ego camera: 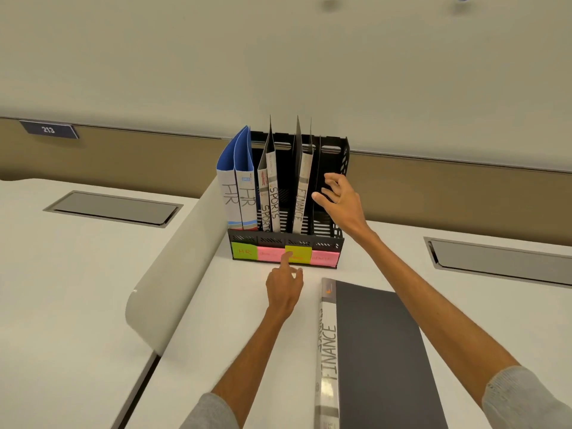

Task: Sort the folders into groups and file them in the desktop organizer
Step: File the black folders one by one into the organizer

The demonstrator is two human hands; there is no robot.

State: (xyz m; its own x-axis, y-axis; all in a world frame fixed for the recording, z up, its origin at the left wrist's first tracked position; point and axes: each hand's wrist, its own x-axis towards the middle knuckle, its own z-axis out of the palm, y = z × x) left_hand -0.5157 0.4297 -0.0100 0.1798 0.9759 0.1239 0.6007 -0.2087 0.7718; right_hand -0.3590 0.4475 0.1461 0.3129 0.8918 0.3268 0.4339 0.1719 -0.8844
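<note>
A black mesh desktop organizer (335,244) stands at the back of the white desk. From left to right its slots hold two blue HR folders (238,196), two SPORTS folders (269,196) and one FINANCE folder (301,196); the rightmost slot holds nothing. Sticky notes (244,251) label the front. My left hand (284,287) rests on the desk, its index finger touching the yellow note under the FINANCE slot. My right hand (339,198) hovers with fingers apart beside the FINANCE folder, at the rightmost slot. A dark grey FINANCE folder (380,351) lies flat on the desk to the front right.
A curved white divider (173,274) rises between this desk and the one on the left. Grey cable hatches (114,209) (501,258) are set into both desks. A beige partition wall (464,199) with a "213" plate (48,129) stands behind.
</note>
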